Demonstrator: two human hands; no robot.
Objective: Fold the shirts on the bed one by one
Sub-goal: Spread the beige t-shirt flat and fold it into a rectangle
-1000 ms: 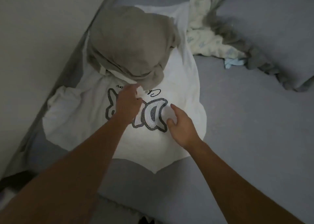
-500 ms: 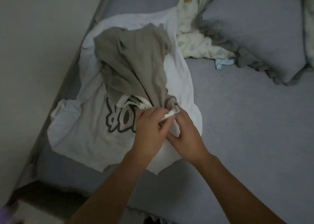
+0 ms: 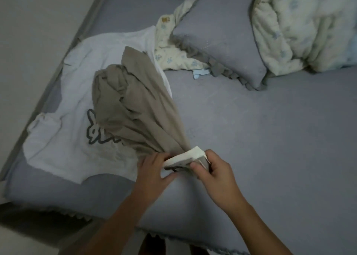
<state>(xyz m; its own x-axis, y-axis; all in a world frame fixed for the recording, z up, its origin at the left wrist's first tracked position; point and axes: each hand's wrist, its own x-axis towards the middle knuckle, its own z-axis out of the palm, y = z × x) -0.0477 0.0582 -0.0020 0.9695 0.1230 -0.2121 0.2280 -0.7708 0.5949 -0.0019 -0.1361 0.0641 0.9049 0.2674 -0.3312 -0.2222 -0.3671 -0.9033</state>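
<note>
Nearest the camera, the ruffled front edge of the bed covered in a grey-blue fitted sheet (image 3: 260,158) runs across the bottom of the view, with dark floor below it.

Just inside that edge, both hands meet near the centre. The left hand (image 3: 152,172) is closed, thumb and fingers pinching the pale cream ribbed collar band (image 3: 185,156) of the crumpled taupe cotton shirt (image 3: 135,107). The right hand (image 3: 216,175) is also closed, gripping the same band at its right end. The two hands are just beside each other.

From the collar, the taupe shirt fans away up and to the left in bunched folds. Most of it lies on the white cotton T-shirt with a dark grey outlined graphic (image 3: 73,135); only the collar end is over bare sheet.

The white T-shirt is spread flat along the left side of the bed, its left hem close to the mattress edge, beside the pale wall (image 3: 29,42).

To the right of the hands, the sheet is open and unobstructed.

Farther back, a grey-blue pillow with a darker ruffled border (image 3: 218,36) lies partly on a cream floral-print cloth (image 3: 173,59). A rumpled cream quilt with blue print (image 3: 309,26) occupies the far right corner.
</note>
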